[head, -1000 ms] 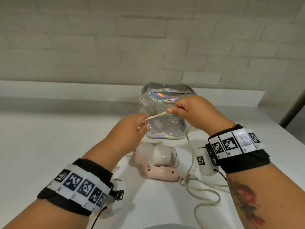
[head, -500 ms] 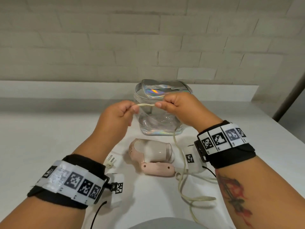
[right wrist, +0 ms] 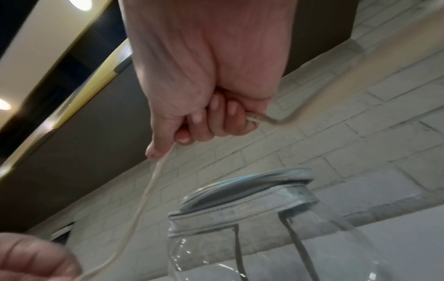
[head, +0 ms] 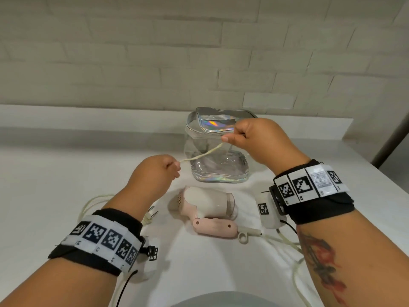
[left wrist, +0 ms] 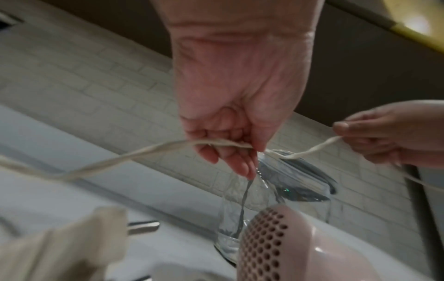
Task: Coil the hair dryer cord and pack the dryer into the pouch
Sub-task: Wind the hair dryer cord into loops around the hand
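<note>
A small pink and white hair dryer (head: pixel 208 207) lies on the white counter, its perforated intake (left wrist: pixel 264 247) close to the left wrist camera. Its cream cord (head: pixel 203 154) stretches in the air between both hands. My left hand (head: pixel 159 173) pinches the cord's lower end, and my right hand (head: pixel 254 138) grips it higher up, in front of the pouch. The clear pouch (head: pixel 219 147) with an iridescent rim stands upright behind the dryer, its top lid ajar (right wrist: pixel 247 188). The cord's plug (head: pixel 150 214) rests on the counter by my left wrist. Slack cord (head: pixel 287 242) trails under my right forearm.
The white counter (head: pixel 55 185) runs back to a raised ledge (head: pixel 88 116) below a pale brick wall. A loop of cord (head: pixel 88 204) lies left of my left forearm. The counter's right edge (head: pixel 376 173) falls away near a dark upright.
The hands have drawn apart along the cord: the left hand dropped lower and leftward, the right rose slightly. The stretch of cord between them is longer and slanted.
</note>
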### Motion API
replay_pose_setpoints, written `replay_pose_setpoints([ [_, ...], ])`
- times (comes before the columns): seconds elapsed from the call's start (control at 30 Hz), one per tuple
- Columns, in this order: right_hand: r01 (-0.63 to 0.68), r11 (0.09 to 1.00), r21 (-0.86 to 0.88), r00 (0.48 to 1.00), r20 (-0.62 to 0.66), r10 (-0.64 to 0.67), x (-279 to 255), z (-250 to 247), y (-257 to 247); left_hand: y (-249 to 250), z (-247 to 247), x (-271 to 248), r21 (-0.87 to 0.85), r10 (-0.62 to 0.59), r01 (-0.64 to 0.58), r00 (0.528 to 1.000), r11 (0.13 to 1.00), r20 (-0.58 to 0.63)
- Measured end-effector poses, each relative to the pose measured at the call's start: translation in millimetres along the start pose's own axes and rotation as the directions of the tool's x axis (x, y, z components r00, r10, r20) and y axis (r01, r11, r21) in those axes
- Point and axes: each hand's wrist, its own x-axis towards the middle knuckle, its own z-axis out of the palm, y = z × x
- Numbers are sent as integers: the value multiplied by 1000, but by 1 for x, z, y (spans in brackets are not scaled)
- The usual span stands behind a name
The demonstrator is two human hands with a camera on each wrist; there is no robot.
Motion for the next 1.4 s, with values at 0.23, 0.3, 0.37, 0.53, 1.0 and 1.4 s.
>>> replay_pose_setpoints([
  [0.23, 245, 968, -59, 964, 119, -237, 8, 6, -39, 52, 17, -6, -5, 390, -390, 920, 921, -49],
  [0.3, 250, 968, -1, 964, 94, -248, 10, 8, -43, 53, 19, -5, -70, 369, -376, 924, 924, -103],
  [0.37, 229, 971, 71, 968, 87, -234, 10, 8, -41, 49, 19, -5, -57, 402, -414, 904, 909, -146],
  [0.53, 140, 938, 317, 984, 63, -169, 3, 8, -27, 33, 11, -3, -159, 375, -411, 902, 898, -214],
  [1.0, 118, 983, -138, 985, 144, -98, 3, -3, 0, -14, -8, 2, -94, 6, -20, 990, 995, -140],
  [1.4, 194, 977, 92, 958, 197, -209, 4, 8, -32, 44, 10, 4, 7, 450, -450, 893, 893, 1],
])
